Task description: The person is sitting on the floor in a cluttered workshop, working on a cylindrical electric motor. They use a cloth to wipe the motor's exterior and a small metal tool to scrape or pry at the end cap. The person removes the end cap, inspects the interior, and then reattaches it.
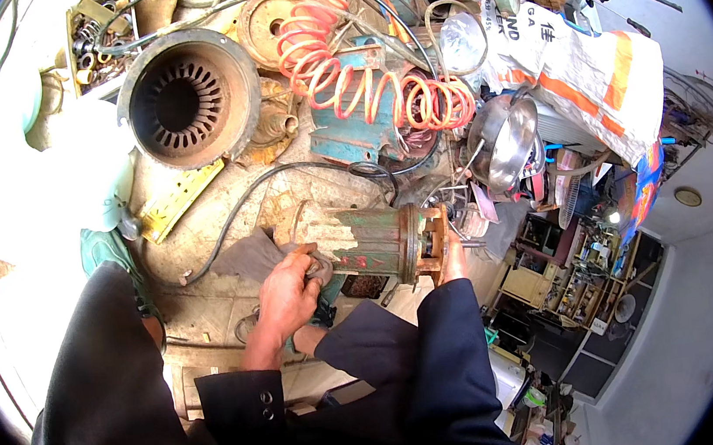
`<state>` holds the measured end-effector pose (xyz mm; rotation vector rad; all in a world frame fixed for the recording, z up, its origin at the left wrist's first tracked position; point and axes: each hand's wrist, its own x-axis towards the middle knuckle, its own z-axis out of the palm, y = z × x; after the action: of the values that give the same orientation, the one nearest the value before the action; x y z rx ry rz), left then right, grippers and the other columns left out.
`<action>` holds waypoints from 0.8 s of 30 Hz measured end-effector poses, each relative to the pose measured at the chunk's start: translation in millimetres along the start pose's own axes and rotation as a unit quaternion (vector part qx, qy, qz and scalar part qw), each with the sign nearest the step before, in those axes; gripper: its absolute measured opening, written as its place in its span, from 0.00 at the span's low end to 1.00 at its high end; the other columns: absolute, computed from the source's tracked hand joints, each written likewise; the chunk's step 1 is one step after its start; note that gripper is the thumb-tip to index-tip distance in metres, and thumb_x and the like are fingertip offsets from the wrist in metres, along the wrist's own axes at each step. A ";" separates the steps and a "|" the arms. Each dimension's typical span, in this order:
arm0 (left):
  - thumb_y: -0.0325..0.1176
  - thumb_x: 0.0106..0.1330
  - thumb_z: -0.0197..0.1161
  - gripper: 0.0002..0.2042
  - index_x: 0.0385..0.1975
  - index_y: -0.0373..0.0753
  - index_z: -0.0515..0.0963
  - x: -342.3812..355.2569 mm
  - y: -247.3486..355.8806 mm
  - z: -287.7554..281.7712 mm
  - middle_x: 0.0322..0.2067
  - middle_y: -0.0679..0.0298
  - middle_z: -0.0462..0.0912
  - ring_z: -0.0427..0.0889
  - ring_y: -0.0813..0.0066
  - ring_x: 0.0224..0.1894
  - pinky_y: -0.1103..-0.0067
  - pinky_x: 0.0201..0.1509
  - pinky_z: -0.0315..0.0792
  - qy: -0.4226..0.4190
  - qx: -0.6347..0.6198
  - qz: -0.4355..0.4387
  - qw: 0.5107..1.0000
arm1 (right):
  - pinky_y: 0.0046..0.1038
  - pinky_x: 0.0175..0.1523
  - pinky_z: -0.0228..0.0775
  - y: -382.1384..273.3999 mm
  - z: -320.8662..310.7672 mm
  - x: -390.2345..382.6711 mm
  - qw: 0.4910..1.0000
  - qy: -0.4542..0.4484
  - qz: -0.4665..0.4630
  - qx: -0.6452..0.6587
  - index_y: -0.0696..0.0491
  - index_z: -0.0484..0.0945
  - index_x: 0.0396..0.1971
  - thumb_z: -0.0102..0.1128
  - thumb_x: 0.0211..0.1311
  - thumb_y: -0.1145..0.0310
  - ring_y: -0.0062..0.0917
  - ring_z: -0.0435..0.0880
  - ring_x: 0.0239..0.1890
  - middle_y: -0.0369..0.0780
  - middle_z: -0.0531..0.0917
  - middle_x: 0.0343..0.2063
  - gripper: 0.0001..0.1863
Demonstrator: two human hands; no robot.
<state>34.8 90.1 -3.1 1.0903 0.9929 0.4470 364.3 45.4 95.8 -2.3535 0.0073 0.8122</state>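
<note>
A cylindrical motor with worn green paint lies sideways in front of me, its rust-brown end flange and a thin shaft pointing right. My left hand is closed around a bunched grey rag and presses it against the motor's left part. At the flange end, my right hand grips the brown edge from the near side; part of its fingers is hidden behind the metal. A black cable curves across the floor beyond the motor.
A large rusty motor housing stands open at the back left, beside a yellow strip. Orange coiled air hose lies over a blue motor. A metal bowl and a white sack are to the right.
</note>
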 end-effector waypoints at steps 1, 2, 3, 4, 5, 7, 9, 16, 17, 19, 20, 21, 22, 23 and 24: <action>0.25 0.58 0.64 0.12 0.42 0.35 0.78 -0.1 -0.9 0.7 0.60 0.56 0.79 0.79 0.50 0.57 0.64 0.58 0.74 -0.004 0.005 -0.002 1.000 | 0.35 0.43 0.78 -0.8 0.2 1.3 1.000 -0.001 -0.002 -0.002 0.52 0.80 0.54 0.49 0.69 0.54 0.30 0.84 0.40 0.40 0.85 0.41 0.22; 0.25 0.58 0.65 0.12 0.42 0.35 0.78 -0.1 -1.4 1.1 0.60 0.56 0.79 0.80 0.50 0.57 0.64 0.57 0.75 -0.008 0.010 -0.004 1.000 | 0.35 0.42 0.78 -0.4 -0.2 1.7 1.000 0.000 -0.002 -0.002 0.52 0.80 0.54 0.49 0.69 0.54 0.30 0.84 0.40 0.40 0.85 0.41 0.22; 0.25 0.58 0.64 0.12 0.42 0.35 0.78 -0.3 -1.7 0.8 0.60 0.56 0.79 0.80 0.50 0.56 0.64 0.57 0.75 -0.012 0.002 -0.009 1.000 | 0.36 0.42 0.78 1.1 -1.2 2.1 1.000 0.001 -0.002 -0.002 0.52 0.80 0.54 0.49 0.70 0.53 0.30 0.84 0.40 0.40 0.85 0.42 0.22; 0.25 0.58 0.64 0.12 0.42 0.35 0.78 -0.3 -0.5 0.8 0.60 0.56 0.79 0.80 0.50 0.56 0.64 0.57 0.75 -0.015 -0.005 -0.013 1.000 | 0.36 0.41 0.78 1.2 -1.2 3.1 1.000 0.000 -0.004 -0.001 0.51 0.80 0.54 0.49 0.70 0.53 0.30 0.84 0.40 0.40 0.85 0.42 0.23; 0.25 0.58 0.64 0.12 0.42 0.35 0.79 -0.1 -0.1 1.0 0.60 0.56 0.79 0.80 0.50 0.56 0.64 0.57 0.75 -0.020 -0.012 -0.018 1.000 | 0.36 0.41 0.78 1.8 -1.6 3.2 1.000 0.001 -0.004 -0.001 0.51 0.79 0.54 0.49 0.70 0.53 0.30 0.84 0.40 0.40 0.85 0.42 0.23; 0.25 0.58 0.64 0.12 0.42 0.35 0.79 1.0 -0.5 1.8 0.60 0.56 0.79 0.79 0.51 0.56 0.64 0.57 0.75 -0.019 -0.020 -0.023 0.999 | 0.36 0.40 0.79 4.1 -2.5 4.6 1.000 0.000 -0.005 0.001 0.51 0.79 0.54 0.49 0.70 0.52 0.30 0.84 0.39 0.40 0.84 0.42 0.23; 0.25 0.58 0.64 0.12 0.42 0.34 0.79 1.1 -0.7 3.1 0.60 0.56 0.79 0.80 0.51 0.56 0.64 0.57 0.75 -0.018 -0.021 -0.023 0.999 | 0.37 0.40 0.79 5.5 -2.7 7.4 1.000 -0.001 -0.006 0.003 0.51 0.79 0.55 0.49 0.70 0.52 0.30 0.84 0.39 0.40 0.84 0.42 0.23; 0.24 0.57 0.64 0.11 0.40 0.33 0.78 4.3 5.3 4.8 0.60 0.55 0.79 0.83 0.50 0.49 0.66 0.50 0.77 -0.020 -0.043 -0.030 0.998 | 0.38 0.37 0.80 7.8 -6.8 16.9 1.000 -0.001 -0.011 0.018 0.50 0.78 0.55 0.50 0.71 0.50 0.31 0.85 0.38 0.40 0.84 0.42 0.23; 0.23 0.57 0.64 0.10 0.40 0.33 0.78 4.9 6.9 4.5 0.59 0.55 0.79 0.84 0.50 0.48 0.67 0.49 0.77 -0.021 -0.047 -0.035 0.998 | 0.38 0.37 0.80 8.5 -7.1 18.7 1.000 -0.002 -0.012 0.020 0.49 0.78 0.55 0.50 0.71 0.50 0.31 0.85 0.38 0.40 0.84 0.42 0.23; 0.23 0.57 0.64 0.10 0.39 0.33 0.78 5.0 1.4 8.9 0.59 0.55 0.80 0.84 0.52 0.46 0.69 0.48 0.77 -0.006 -0.035 -0.008 0.999 | 0.39 0.36 0.81 11.9 -8.1 21.3 1.000 -0.004 -0.015 0.023 0.49 0.78 0.56 0.50 0.71 0.50 0.31 0.85 0.38 0.40 0.84 0.42 0.23; 0.22 0.57 0.64 0.10 0.39 0.33 0.77 4.7 -1.2 11.1 0.59 0.55 0.80 0.85 0.52 0.46 0.69 0.47 0.78 0.002 -0.029 0.007 1.000 | 0.39 0.36 0.81 14.9 -8.1 22.1 1.000 -0.005 -0.018 0.023 0.49 0.78 0.56 0.50 0.71 0.49 0.32 0.85 0.38 0.40 0.84 0.42 0.23; 0.22 0.57 0.64 0.10 0.39 0.33 0.77 3.8 -3.7 12.6 0.59 0.55 0.80 0.85 0.53 0.46 0.70 0.47 0.78 0.001 -0.042 -0.001 0.999 | 0.39 0.36 0.81 16.7 -7.1 24.0 1.000 -0.009 -0.020 0.023 0.49 0.78 0.56 0.50 0.71 0.49 0.32 0.85 0.37 0.40 0.84 0.42 0.23; 0.21 0.57 0.65 0.10 0.39 0.33 0.77 3.9 -0.8 10.6 0.58 0.55 0.80 0.85 0.53 0.46 0.70 0.47 0.78 0.002 -0.052 -0.010 0.999 | 0.39 0.35 0.81 18.8 -4.5 27.6 0.999 -0.017 -0.021 0.024 0.49 0.78 0.56 0.50 0.71 0.49 0.32 0.85 0.37 0.40 0.84 0.43 0.23; 0.21 0.57 0.65 0.10 0.39 0.32 0.77 4.2 1.2 9.3 0.58 0.54 0.80 0.85 0.54 0.46 0.70 0.46 0.78 0.005 -0.063 -0.019 0.998 | 0.40 0.35 0.81 19.4 -1.5 32.0 0.999 -0.026 -0.025 0.022 0.48 0.78 0.56 0.50 0.71 0.49 0.32 0.85 0.37 0.40 0.84 0.43 0.24; 0.19 0.58 0.64 0.10 0.39 0.32 0.77 4.2 -0.6 12.8 0.58 0.54 0.80 0.84 0.57 0.47 0.72 0.46 0.78 -0.007 -0.061 -0.011 0.998 | 0.40 0.35 0.81 29.1 -12.9 31.7 0.999 -0.029 -0.019 0.024 0.48 0.77 0.57 0.50 0.72 0.48 0.32 0.85 0.37 0.40 0.84 0.42 0.24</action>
<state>47.7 86.2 -4.1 0.9704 0.9527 0.4755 391.2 20.9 69.4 -2.2774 -0.0403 0.8515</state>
